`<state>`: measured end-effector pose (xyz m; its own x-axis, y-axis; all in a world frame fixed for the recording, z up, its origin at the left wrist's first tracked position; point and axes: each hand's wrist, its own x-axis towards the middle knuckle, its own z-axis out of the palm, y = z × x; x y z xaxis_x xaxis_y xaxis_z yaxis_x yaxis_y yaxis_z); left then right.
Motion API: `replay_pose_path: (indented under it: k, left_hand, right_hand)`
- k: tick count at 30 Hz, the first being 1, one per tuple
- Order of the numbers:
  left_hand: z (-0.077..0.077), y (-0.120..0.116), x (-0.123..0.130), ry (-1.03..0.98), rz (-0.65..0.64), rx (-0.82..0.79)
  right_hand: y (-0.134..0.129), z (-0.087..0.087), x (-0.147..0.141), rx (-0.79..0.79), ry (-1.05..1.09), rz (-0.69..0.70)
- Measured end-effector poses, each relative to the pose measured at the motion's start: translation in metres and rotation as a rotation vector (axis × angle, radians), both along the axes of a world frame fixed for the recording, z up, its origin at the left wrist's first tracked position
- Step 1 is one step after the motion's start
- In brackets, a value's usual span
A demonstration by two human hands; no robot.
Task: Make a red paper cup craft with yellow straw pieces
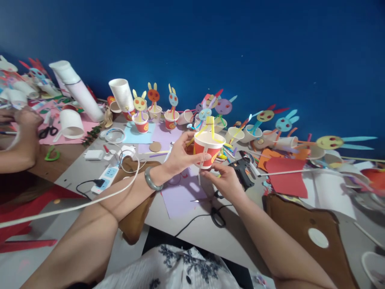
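Note:
My left hand (179, 158) grips a red paper cup (207, 151) from its left side, thumb across the front. Yellow paper strips (210, 125) rise out of the cup and join in a folded piece above the rim. A thin white stick (199, 178) hangs below the cup's base. My right hand (224, 180) is just under the cup, its fingertips closed around the upper part of the stick. Behind the cup stand several paper cups with rabbit-faced paper figures, such as a yellow one (140, 103) and a blue one (173, 99).
Purple paper (180, 200) lies under my hands. A black glue gun (242, 172) sits at right, its cord on the table. To the left are a power strip (106, 178), a white cable and a stack of white cups (120, 94). Another person's arm (22, 140) is far left.

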<state>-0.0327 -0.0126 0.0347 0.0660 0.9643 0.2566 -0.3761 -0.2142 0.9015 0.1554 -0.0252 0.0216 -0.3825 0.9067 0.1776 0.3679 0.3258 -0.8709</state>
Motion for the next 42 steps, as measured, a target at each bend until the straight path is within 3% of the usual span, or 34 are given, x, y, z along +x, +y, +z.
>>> replay_pose_path:
  k: [12,17,21,26,33,42]
  left_hand:
    - [0.0043,-0.0021,-0.0021,0.086,0.105,0.021]
    - [0.0054,-0.0088,0.0015,0.059,0.149,-0.021]
    - [0.0042,-0.0103,0.0043,-0.067,-0.039,-0.146]
    - [0.0007,-0.0076,0.0045,-0.084,-0.232,-0.151]
    - [-0.0008,-0.0013,0.0046,-0.072,-0.138,-0.014]
    - [0.0064,-0.0029,0.0068,-0.031,-0.105,0.024]
  right_hand:
    - [0.0024,-0.0083,-0.0035,0.098,-0.038,0.052]
    - [0.0007,-0.0082,-0.005,0.164,0.016,-0.002]
    - [-0.0002,-0.0073,-0.006,0.171,0.052,-0.004]
    - [-0.0013,-0.004,-0.0041,0.154,0.057,-0.003]
    - [-0.0028,-0.0049,-0.0051,0.115,0.007,0.032]
    - [-0.0037,-0.0043,-0.0046,0.107,0.01,-0.001]
